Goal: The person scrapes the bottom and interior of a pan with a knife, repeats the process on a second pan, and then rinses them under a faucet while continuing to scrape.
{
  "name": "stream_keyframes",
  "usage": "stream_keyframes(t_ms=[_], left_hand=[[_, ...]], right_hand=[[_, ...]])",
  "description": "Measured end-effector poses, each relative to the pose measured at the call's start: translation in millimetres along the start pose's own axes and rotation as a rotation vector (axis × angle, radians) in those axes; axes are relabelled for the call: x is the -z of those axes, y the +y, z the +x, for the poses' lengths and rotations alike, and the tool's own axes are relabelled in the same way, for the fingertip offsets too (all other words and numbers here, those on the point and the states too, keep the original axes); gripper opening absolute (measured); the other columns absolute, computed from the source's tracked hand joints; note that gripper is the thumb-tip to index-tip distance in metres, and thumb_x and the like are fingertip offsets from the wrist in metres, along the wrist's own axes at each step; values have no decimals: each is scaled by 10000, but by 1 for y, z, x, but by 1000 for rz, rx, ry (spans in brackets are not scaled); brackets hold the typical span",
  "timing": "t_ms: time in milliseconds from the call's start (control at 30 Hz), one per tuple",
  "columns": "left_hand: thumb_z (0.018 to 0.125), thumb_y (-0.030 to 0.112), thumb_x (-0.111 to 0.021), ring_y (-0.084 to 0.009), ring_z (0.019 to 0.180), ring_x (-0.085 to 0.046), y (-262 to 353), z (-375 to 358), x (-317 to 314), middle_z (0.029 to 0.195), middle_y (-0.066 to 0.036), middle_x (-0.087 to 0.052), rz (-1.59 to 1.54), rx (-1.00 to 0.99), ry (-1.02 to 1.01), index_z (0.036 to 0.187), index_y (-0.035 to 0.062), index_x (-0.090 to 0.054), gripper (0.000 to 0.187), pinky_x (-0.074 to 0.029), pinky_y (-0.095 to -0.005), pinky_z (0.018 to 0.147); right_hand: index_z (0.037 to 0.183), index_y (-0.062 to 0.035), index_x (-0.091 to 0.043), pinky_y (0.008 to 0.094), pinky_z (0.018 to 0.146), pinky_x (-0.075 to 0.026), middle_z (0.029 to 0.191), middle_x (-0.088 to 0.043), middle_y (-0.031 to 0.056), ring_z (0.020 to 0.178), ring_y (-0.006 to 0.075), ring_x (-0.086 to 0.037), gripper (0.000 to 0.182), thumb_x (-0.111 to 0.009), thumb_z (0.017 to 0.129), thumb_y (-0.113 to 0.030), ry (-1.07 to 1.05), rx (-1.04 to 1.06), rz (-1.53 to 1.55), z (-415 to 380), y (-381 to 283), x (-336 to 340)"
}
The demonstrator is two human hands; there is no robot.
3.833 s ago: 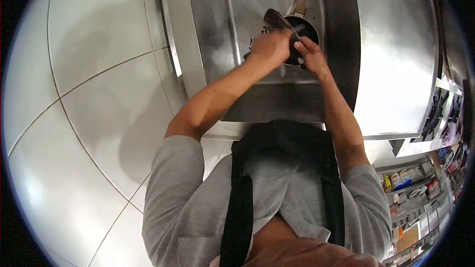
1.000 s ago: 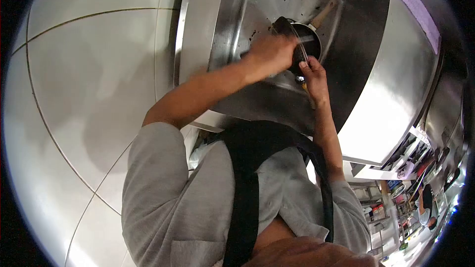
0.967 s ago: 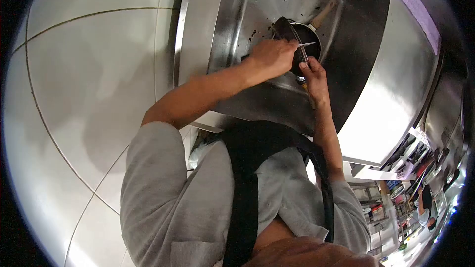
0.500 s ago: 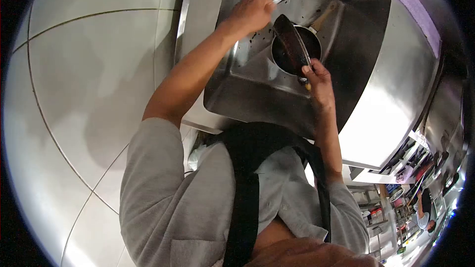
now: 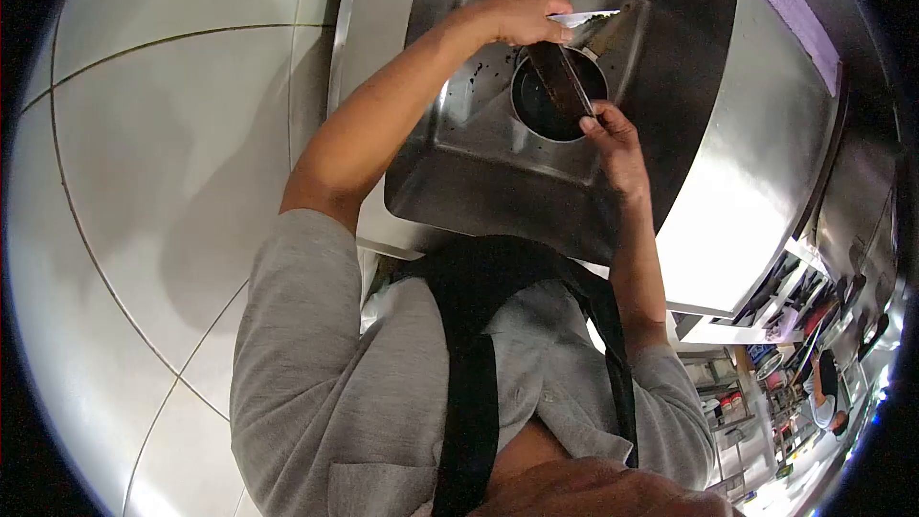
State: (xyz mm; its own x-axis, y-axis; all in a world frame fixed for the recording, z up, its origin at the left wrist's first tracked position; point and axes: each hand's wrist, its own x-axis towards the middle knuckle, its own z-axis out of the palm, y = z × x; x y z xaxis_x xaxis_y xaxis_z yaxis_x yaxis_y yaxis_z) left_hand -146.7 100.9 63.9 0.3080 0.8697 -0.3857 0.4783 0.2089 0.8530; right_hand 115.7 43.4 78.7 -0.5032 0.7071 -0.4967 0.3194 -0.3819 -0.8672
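Note:
My left hand is closed on a knife with a pale, pointed blade that reaches right; dark bits cling along the blade. My right hand pinches the near end of a dark, crusted flat piece with a thin shiny edge, whose exact kind I cannot tell. This piece is held at a slant, its far end right at my left fingers. Beneath it a round dark pan with a pale rim stands in the steel sink.
A brownish handle extends from the pan. Dark crumbs lie on the sink floor. To the right are a steel counter and a purple cloth. Another person is far off, near shelves.
My left hand has moved right with the knife, from beside the dark piece to its far end. The piece has shifted slightly left in view, still in my right hand.

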Motion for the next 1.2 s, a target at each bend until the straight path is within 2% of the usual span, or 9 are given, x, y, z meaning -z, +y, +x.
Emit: stream_keyframes(t_ms=[67, 167, 200, 333, 667, 767, 900, 1000, 1200], left_hand=[[888, 297, -597, -228, 675, -581, -14, 8, -16, 713, -100, -595, 54, -197, 139, 995, 62, -625, 260, -451, -393, 625], [906, 315, -567, -296, 829, -600, 2, -3, -15, 864, -135, -644, -116, -31, 299, 951, 39, -608, 284, -453, -410, 744], [929, 284, -506, -353, 840, -624, 1, -8, -10, 884, -186, -650, 114, -97, 485, 923, 22, -586, 274, -473, -437, 739], [919, 203, -437, -440, 836, -624, 14, -34, -17, 841, -268, -633, 292, 189, 531, 970, 8, -550, 231, -477, -538, 750], [897, 166, -469, -420, 750, -632, 15, -57, -47, 791, -241, -633, 416, 160, 494, 896, 20, -541, 163, -490, -520, 658], [878, 133, -461, -420, 745, -632, 45, -69, -77, 802, -238, -636, 389, 0, 458, 898, 28, -542, 134, -490, -527, 659], [887, 154, -468, -421, 705, -620, -7, -55, -51, 752, -213, -623, 348, 155, 554, 918, 43, -537, 134, -487, -529, 641], [881, 144, -491, -402, 749, -629, 32, -72, -78, 754, -208, -624, 348, 50, 525, 888, 32, -549, 127, -489, -512, 646], [888, 151, -485, -396, 746, -643, 48, -73, -67, 785, -231, -633, 399, 52, 426, 891, 25, -551, 141, -497, -513, 636]], right_hand=[[941, -77, -605, 200, 733, -354, 818, -505, -60, 779, 58, -448, 96, -610, 915, -169, 99, 51, -50, -2, 2, -10], [954, -74, -617, 198, 742, -353, 804, -509, -70, 790, 59, -454, 98, -608, 917, -164, 232, 63, 162, 1, 15, -5], [967, -73, -625, 203, 745, -362, 802, -526, -76, 789, 59, -461, 109, -603, 922, -169, 214, 55, 196, -2, 8, -3], [959, -79, -619, 191, 719, -329, 806, -513, -82, 766, 38, -417, 128, -578, 943, -200, 211, 94, 145, -3, 6, -3], [938, -67, -616, 193, 739, -362, 783, -519, -73, 767, 50, -454, 139, -565, 947, -196, 225, 82, 122, 2, 16, -7], [923, -75, -612, 186, 731, -357, 771, -503, -77, 752, 43, -443, 141, -559, 950, -203, 219, 72, 206, 5, 18, -14], [918, -87, -611, 189, 712, -359, 770, -504, -73, 741, 36, -435, 148, -553, 952, -219, 241, -45, 275, -3, -2, -21], [920, -87, -610, 198, 692, -364, 762, -498, -66, 735, 42, -439, 160, -549, 955, -232, 235, 19, 287, 2, 7, -19], [914, -55, -609, 207, 683, -363, 764, -497, -67, 742, 44, -440, 179, -544, 958, -217, 294, 65, -32, 5, 6, -20]])
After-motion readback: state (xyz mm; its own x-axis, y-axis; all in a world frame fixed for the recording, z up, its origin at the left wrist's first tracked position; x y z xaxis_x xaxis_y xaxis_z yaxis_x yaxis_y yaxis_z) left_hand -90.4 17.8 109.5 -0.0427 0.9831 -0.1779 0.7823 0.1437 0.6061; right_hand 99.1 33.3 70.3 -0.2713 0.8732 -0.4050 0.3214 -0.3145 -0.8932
